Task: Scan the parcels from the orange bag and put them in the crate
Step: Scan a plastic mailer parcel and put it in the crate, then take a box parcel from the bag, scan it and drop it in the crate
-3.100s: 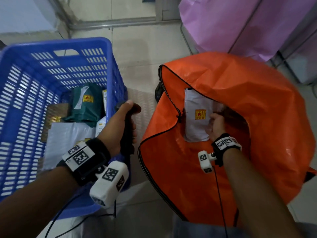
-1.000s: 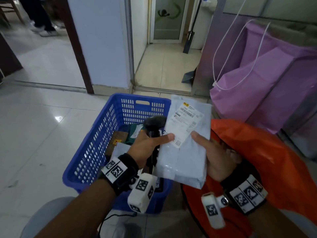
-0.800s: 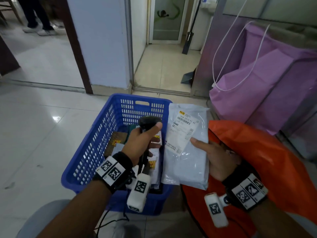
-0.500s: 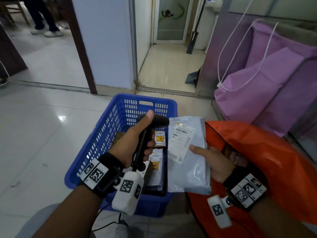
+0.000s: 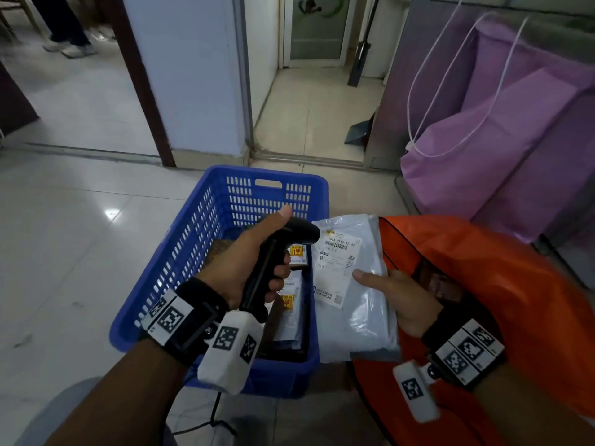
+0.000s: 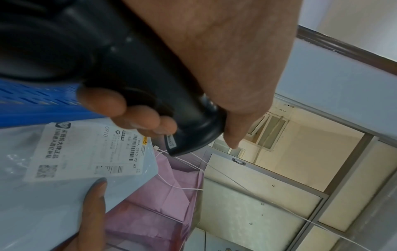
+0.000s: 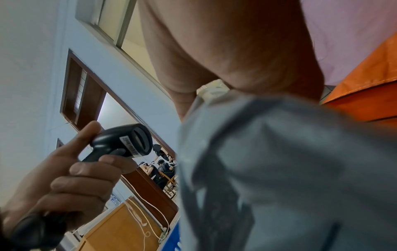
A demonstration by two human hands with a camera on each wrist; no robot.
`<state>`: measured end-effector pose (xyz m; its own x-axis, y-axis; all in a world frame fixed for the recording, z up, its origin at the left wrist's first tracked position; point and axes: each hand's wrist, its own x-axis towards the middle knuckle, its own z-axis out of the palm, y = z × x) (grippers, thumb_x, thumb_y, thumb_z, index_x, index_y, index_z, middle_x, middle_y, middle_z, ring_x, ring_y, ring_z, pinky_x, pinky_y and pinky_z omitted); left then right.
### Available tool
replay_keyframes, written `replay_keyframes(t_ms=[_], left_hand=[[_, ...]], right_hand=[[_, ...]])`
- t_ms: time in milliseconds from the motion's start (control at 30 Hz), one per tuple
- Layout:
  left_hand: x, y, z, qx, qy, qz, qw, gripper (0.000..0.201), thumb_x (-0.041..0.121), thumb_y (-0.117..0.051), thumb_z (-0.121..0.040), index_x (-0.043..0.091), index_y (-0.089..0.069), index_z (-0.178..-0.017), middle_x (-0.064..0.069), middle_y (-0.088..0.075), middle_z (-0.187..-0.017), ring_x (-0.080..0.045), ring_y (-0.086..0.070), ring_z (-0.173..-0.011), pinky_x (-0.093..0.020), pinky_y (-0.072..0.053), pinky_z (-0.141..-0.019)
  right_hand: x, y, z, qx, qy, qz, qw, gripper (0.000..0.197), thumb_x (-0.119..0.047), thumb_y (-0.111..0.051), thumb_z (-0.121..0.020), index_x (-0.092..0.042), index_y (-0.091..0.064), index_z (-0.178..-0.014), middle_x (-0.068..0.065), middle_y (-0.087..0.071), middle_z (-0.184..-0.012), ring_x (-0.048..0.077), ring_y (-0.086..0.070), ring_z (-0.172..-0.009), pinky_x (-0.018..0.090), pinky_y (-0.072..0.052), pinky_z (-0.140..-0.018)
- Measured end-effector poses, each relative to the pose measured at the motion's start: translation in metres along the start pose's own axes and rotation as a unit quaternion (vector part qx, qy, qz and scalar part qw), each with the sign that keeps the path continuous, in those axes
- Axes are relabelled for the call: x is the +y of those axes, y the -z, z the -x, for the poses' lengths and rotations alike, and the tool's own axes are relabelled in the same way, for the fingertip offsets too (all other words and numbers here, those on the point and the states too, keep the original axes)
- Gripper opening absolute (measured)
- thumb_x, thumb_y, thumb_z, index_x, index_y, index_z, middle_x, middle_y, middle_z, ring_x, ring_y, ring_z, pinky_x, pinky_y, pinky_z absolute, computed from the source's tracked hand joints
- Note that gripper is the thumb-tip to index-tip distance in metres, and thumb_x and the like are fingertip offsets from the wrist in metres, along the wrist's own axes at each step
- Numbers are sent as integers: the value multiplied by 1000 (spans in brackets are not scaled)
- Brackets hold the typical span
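My right hand [image 5: 397, 296] holds a grey plastic parcel [image 5: 351, 304] face up, thumb on top beside its white shipping label [image 5: 338, 268], over the gap between crate and bag. My left hand [image 5: 248, 265] grips a black barcode scanner [image 5: 277, 252] by the handle, its head pointing at the label from just left of the parcel. The blue slotted crate [image 5: 199, 239] stands on the floor below my left hand, with several parcels [image 5: 293, 304] lying inside. The orange bag [image 5: 502, 284] lies open at the right. In the left wrist view the scanner [image 6: 189, 122] hangs over the label [image 6: 86, 152].
A purple cloth-covered rack [image 5: 502, 130] with a white cord stands behind the bag. A wall corner and doorway lie beyond the crate. White tiled floor spreads to the left. The scanner's black cable [image 5: 206, 423] trails on the floor by my knee.
The parcel came out of the orange bag and was lifted. Over the last second it sank lower and flatter, and the scanner swung up so its head points at the label.
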<state>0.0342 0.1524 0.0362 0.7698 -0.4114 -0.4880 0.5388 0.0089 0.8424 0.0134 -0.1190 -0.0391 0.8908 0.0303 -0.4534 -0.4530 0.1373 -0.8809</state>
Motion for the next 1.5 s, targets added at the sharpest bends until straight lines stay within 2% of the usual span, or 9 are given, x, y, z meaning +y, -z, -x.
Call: replay_keyframes(t_ms=[167, 267, 400, 467, 567, 800, 1000, 1233, 1500], left_hand=[[1, -3, 0, 17, -2, -21, 1000, 68, 81, -61, -81, 14, -55, -73, -2, -42, -63, -18, -40, -49, -27, -34, -47], [-1, -4, -2, 23, -1, -15, 1000, 66, 79, -61, -82, 14, -54, -71, -2, -41, -63, -18, -39, -48, -26, -33, -46], [-3, -9, -5, 14, -3, 4, 1000, 65, 78, -62, -81, 14, -52, -73, -3, -40, -63, -19, -40, -48, -26, -34, -45], [-4, -11, -8, 17, -8, 11, 1000, 64, 77, -61, -81, 14, -52, -71, -3, -39, -62, -19, -40, -47, -27, -33, -45], [-9, -16, -13, 8, 0, 8, 1000, 65, 77, -61, -81, 13, -53, -69, -3, -39, -62, -20, -39, -47, -28, -33, -46], [-33, -42, -43, -3, 13, 14, 1000, 65, 75, -67, -81, 13, -53, -74, -4, -41, -65, -21, -40, -53, -32, -35, -50], [-50, -68, -95, 60, 9, 71, 996, 57, 69, -61, -91, 17, -73, -112, -4, -36, -65, -20, -39, -49, -29, -35, -45], [-58, -107, -189, 140, 34, 109, 984, 49, 65, -63, -92, 17, -56, -85, -4, -36, -53, -22, -38, -46, -30, -35, -51], [-90, -155, -264, 98, 115, 75, 986, 51, 69, -67, -85, 22, -51, -72, -4, -38, -52, -21, -35, -45, -29, -29, -49]], right_hand=[[2, 1, -6, 34, -40, 3, 999, 34, -13, -72, -91, 0, -70, -123, 19, -76, -113, 33, -75, -98, 42, -60, -87], [-3, -12, -6, 2, -66, -32, 997, 62, -28, -82, -80, 2, -65, -131, 22, -73, -118, 34, -73, -103, 41, -60, -90], [-18, -33, -10, -85, -100, -56, 990, 54, -61, -51, -96, -15, -70, -115, 3, -77, -95, 17, -73, -86, 30, -55, -80], [-15, -39, -15, -45, -123, 29, 991, 69, -67, -52, -93, -13, -56, -135, 5, -68, -107, 20, -66, -96, 30, -49, -88], [5, -28, -26, -11, -163, 109, 981, 75, -55, -59, -96, -7, -39, -151, 18, -61, -121, 31, -63, -112, 38, -50, -98], [24, 39, -29, 50, -190, 129, 972, 46, -37, -51, -104, 2, -56, -128, 17, -66, -130, 29, -67, -118, 41, -51, -107], [33, 145, -42, 220, -175, -130, 951, 29, -29, -51, -103, -1, -57, -109, 11, -65, -105, 24, -64, -87, 37, -51, -75], [76, 241, -69, 326, -157, -321, 875, 25, -24, -48, -103, -3, -58, -96, 8, -63, -93, 22, -61, -82, 36, -48, -68], [80, 278, -139, 338, -137, -361, 858, 17, -17, -46, -100, -4, -58, -99, 9, -61, -97, 22, -60, -84, 33, -47, -70]])
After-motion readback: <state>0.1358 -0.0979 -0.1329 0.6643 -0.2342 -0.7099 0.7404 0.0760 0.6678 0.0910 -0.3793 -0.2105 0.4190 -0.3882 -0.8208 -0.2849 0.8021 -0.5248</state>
